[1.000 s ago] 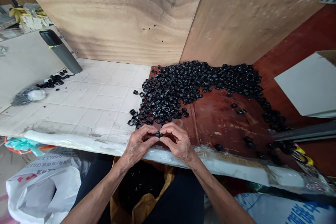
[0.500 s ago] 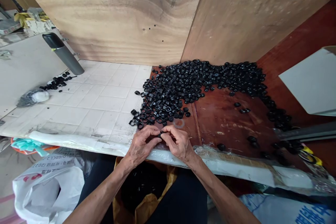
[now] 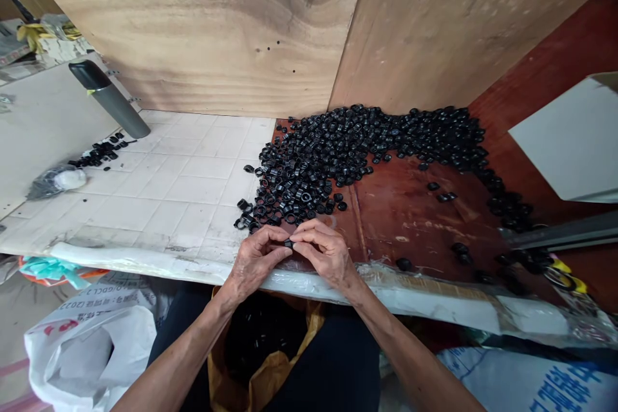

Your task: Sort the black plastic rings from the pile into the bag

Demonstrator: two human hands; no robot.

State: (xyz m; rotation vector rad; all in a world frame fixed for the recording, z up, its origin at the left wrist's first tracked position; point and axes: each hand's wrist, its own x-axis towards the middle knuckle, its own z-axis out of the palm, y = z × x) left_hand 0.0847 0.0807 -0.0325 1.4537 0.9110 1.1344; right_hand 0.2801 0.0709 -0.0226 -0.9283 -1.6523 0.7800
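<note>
Tabletop (image 3: 193,190) beneath, left hand (image 3: 258,262) and right hand (image 3: 326,255) pinch black part (image 3: 288,243).

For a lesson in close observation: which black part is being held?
The small black one pinched between the left hand and right hand; the heap rests on the table.

Head view: the left hand (image 3: 258,262) and the right hand (image 3: 327,257) pinch a small black part (image 3: 288,243) between their fingertips near the front edge of the worktable (image 3: 186,219). Beyond them, a pile of black rings (image 3: 333,148) lies against the wooden panel (image 3: 207,32). A gray bottle (image 3: 118,106) leans at the far left; an open yellow bag (image 3: 273,380), holding dark pieces, sits below the edge.
</note>
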